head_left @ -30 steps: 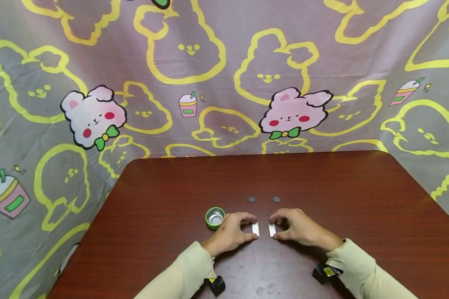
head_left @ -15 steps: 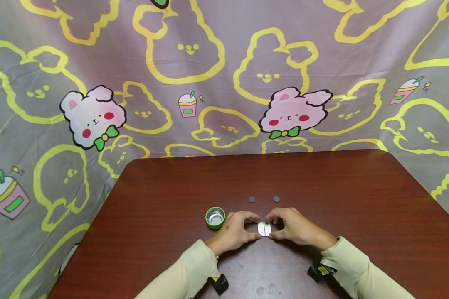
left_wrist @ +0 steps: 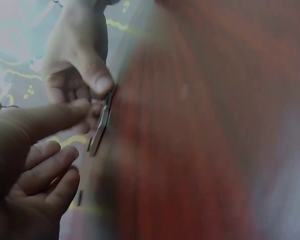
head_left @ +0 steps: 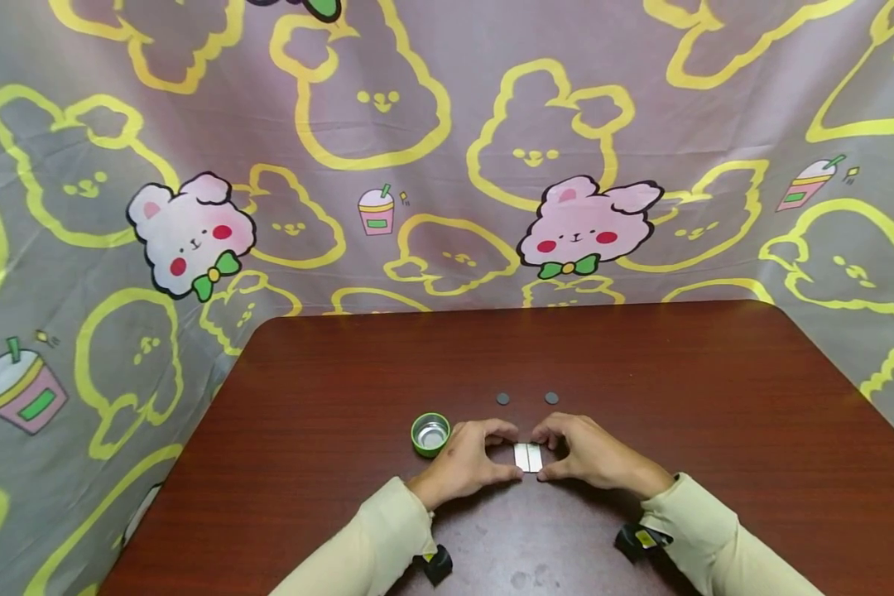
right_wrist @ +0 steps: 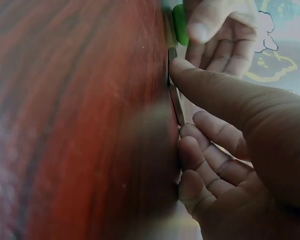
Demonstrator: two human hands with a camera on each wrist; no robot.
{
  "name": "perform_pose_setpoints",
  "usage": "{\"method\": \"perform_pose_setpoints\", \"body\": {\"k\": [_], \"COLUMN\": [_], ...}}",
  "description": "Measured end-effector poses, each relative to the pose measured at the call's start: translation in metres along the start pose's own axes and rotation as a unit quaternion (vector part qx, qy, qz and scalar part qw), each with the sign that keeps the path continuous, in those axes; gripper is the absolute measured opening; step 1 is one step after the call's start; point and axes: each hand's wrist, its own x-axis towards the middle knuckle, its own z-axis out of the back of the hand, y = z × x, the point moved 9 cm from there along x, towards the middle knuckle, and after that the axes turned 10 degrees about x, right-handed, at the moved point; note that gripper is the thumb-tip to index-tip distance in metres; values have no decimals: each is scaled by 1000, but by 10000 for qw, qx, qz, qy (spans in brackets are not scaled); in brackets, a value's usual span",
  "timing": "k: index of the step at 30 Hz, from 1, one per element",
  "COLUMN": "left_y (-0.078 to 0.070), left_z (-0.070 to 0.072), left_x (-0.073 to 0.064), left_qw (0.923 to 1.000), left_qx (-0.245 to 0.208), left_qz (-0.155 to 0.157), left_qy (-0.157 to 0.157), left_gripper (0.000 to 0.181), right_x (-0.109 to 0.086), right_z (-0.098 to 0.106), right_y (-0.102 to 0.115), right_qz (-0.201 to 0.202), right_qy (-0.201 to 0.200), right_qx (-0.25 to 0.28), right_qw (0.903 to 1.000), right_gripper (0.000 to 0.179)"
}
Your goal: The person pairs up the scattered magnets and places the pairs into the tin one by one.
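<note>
Two thin white rectangular pieces lie side by side on the tabletop between my hands in the head view. My left hand pinches the left white piece, its thumb at the near edge and fingers at the far edge. In the same way my right hand holds the right white piece. A narrow dark line shows where the two pieces meet. Seen nearly edge-on in the right wrist view, a piece sits low against the table by my right thumb.
A small round green-rimmed metal tin stands just left of my left hand. Two dark grey discs lie beyond the hands on the brown wooden table. A curtain with cartoon bears hangs behind the table.
One second ago the white pieces were apart. Both hands have moved inward, bringing them edge to edge; over the last half second the hands have stayed nearly still.
</note>
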Motion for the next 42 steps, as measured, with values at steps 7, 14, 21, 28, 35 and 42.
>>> {"method": "perform_pose_setpoints", "body": {"k": [7, 14, 21, 28, 35, 42], "left_y": [-4, 1, 11, 28, 46, 55], "left_z": [21, 42, 67, 87, 93, 98], "left_x": [-6, -12, -19, -28, -37, -42], "left_qw": [9994, 9994, 9984, 9957, 9946, 9927], "left_qx": [-340, -164, -31, 332, 230, 353], "left_qz": [70, 121, 243, 435, 580, 640], "left_qy": [-30, -292, -504, -742, -832, -956], "left_gripper": [53, 54, 58, 63, 65, 64], "right_x": [2, 3, 3, 5, 6, 7], "right_z": [0, -2, -4, -4, -3, -4], "right_y": [7, 5, 5, 5, 5, 6], "right_qz": [107, 78, 89, 78, 28, 52], "right_qy": [100, 203, 264, 221, 214, 186], "right_qx": [-91, -140, -189, -158, -190, -238], "right_qw": [9999, 9997, 9994, 9996, 9996, 9995], "right_gripper": [38, 39, 40, 40, 38, 36]}}
